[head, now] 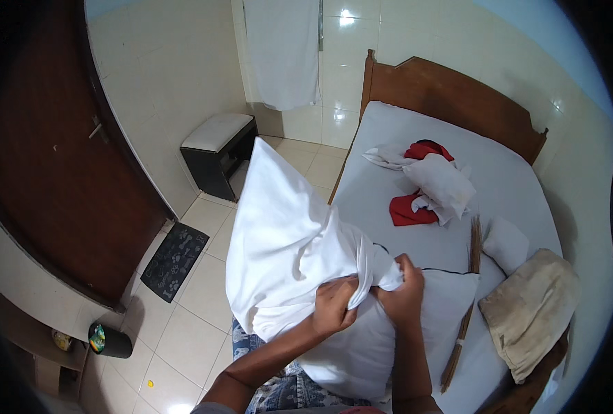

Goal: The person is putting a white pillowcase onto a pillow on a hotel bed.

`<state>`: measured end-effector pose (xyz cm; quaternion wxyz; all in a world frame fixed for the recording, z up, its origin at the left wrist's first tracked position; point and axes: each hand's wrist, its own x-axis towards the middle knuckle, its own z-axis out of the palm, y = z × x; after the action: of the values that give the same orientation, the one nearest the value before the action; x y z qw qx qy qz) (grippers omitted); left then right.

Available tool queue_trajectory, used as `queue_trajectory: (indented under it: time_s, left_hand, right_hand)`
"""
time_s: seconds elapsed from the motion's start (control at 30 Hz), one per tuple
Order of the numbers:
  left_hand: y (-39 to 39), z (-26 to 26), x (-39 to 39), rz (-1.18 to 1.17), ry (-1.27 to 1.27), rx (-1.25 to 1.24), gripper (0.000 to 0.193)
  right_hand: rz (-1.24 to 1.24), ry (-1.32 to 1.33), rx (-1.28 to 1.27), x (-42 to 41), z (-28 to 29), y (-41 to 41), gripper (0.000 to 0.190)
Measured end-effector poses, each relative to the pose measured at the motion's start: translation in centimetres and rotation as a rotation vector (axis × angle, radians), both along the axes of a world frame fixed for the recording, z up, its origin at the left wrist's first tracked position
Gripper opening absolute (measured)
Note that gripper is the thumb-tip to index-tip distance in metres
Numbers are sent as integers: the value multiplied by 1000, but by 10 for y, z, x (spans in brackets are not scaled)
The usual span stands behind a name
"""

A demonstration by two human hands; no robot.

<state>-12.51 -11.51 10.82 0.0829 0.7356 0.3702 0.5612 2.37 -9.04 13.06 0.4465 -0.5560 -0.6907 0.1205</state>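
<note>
A white pillowcase (pixel 291 238) is bunched up in front of me, one corner rising to a point at the upper left. My left hand (pixel 336 305) grips a gathered fold near its lower edge. Close by on the right, my right hand (pixel 403 292) clutches another bunched part of white cloth. Beneath both hands a plump white pillow (pixel 355 357) rests against my lap. Whether any of it is inside the pillowcase is hidden by the folds. Just right of my right hand lies white fabric with dark piping (pixel 448 297).
On the bed (pixel 368 181) are a stick broom (pixel 459 346), a stained beige pillow (pixel 534 313), a small white pillow (pixel 506 246), and a heap of white and red cloths (pixel 415 209). Leftward stand a padded stool (pixel 218 134), a doormat (pixel 176 261), a bin (pixel 117 341) and a door (pixel 58 155).
</note>
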Motion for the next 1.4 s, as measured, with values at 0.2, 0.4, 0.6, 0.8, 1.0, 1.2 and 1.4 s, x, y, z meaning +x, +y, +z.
queue_trajectory:
  time_s: [0.2,0.4,0.6,0.8,1.0,1.2,1.4]
  left_hand:
    - [-5,38,-23,-17,-196,-44,13]
    - [30,9,-70,275,-437,-300,58]
    - [67,-69,-89,734,243,-407,62]
    - [55,-93,-97,518,86,-586,53]
    - [22,-48,-72,317,236,-705,55]
    - [61,-49,-81,491,314,-571,69]
    - [88,-116,-63,559,449,-531,29]
  right_hand:
    - [-46,-207,462,-21,76,-27,32]
    - [18,-585,179,-62,21,-4,18]
    - [177,-547,-163,-101,-53,-11,22]
    - [132,-519,-111,-111,-76,-7,21]
    - [136,-487,-42,-100,-78,1,16]
    - [241,-605,40,-103,-110,-44,28]
    - [576,-391,-339,-59,-63,-97,43]
